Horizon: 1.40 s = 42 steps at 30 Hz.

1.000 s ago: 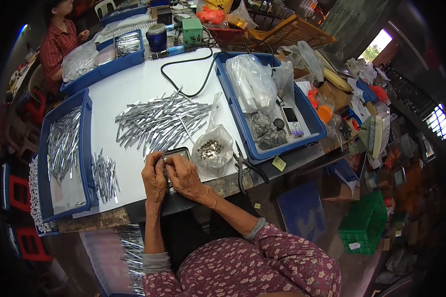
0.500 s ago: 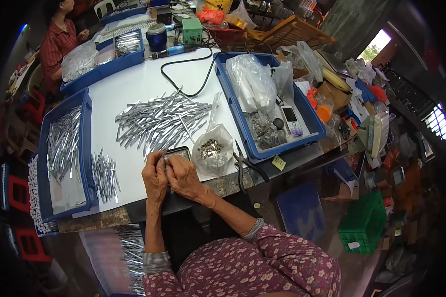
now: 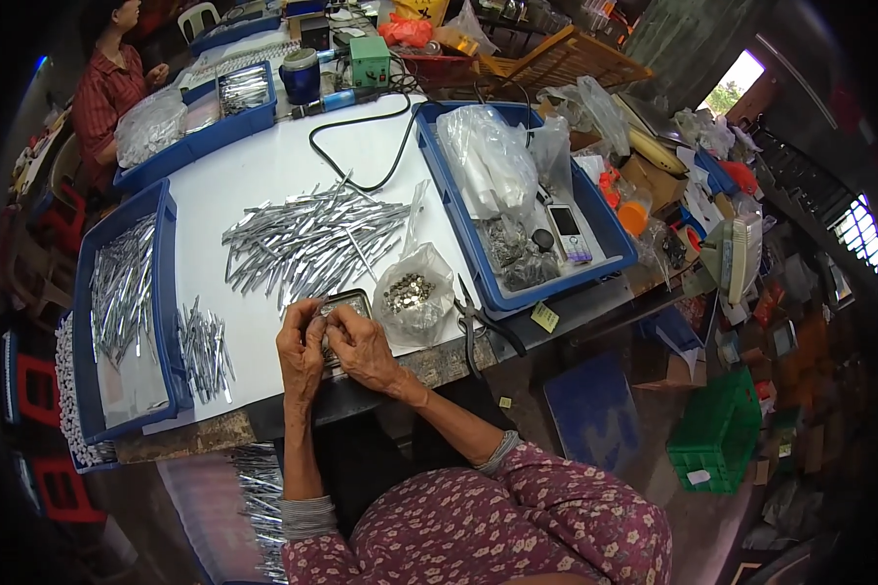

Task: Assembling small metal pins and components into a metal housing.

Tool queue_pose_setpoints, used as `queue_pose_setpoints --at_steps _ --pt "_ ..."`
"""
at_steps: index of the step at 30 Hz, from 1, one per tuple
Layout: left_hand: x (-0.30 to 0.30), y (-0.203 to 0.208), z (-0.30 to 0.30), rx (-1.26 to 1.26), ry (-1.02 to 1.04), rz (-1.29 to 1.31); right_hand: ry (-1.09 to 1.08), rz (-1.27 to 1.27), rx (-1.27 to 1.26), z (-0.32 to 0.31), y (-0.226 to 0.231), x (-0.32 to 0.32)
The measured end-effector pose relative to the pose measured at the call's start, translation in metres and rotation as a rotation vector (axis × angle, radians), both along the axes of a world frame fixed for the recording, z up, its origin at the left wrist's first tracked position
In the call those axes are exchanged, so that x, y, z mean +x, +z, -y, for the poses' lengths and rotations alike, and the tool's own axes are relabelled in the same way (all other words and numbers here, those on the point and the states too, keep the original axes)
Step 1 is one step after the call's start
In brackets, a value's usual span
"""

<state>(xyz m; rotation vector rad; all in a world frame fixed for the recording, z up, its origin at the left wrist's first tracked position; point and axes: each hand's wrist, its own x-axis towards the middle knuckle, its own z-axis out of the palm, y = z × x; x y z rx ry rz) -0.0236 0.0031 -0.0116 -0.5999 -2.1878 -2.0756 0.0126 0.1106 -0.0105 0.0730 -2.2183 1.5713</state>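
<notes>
My left hand and my right hand meet at the near edge of the table, fingers pinched close together. Whatever sits between the fingertips is too small or hidden to name. Just behind them lies a small dark-rimmed tin, partly covered by my hands. To its right a clear plastic bag stands rolled open with small round metal pieces inside. Beyond the tin spreads a loose heap of thin silvery metal strips. A smaller pile of strips lies left of my left hand.
A blue tray of strips stands at left. Another blue tray at right holds plastic bags and a phone. Black-handled pliers lie at the table edge. A black cable curves across the far side. A person sits far left.
My hands stay together at the table edge, the fingers shifting slightly. A little more of the tin shows. The whole view has shifted slightly.
</notes>
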Motion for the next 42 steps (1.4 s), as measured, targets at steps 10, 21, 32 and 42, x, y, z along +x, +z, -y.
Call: queue_pose_setpoints --at_steps 10,21,32,42 --pt "0.0 0.006 0.0 0.116 -0.048 0.089 0.146 0.126 -0.275 -0.004 -0.014 -0.004" --pt "-0.001 0.007 0.007 0.22 -0.044 0.195 0.135 0.1 -0.309 -0.003 -0.008 0.001" --pt "-0.001 0.015 0.004 0.318 -0.047 0.287 0.097 0.103 -0.324 -0.005 -0.01 -0.005" --pt "0.012 0.0 0.007 0.444 -0.081 0.3 0.093 0.111 -0.326 -0.002 -0.004 0.005"
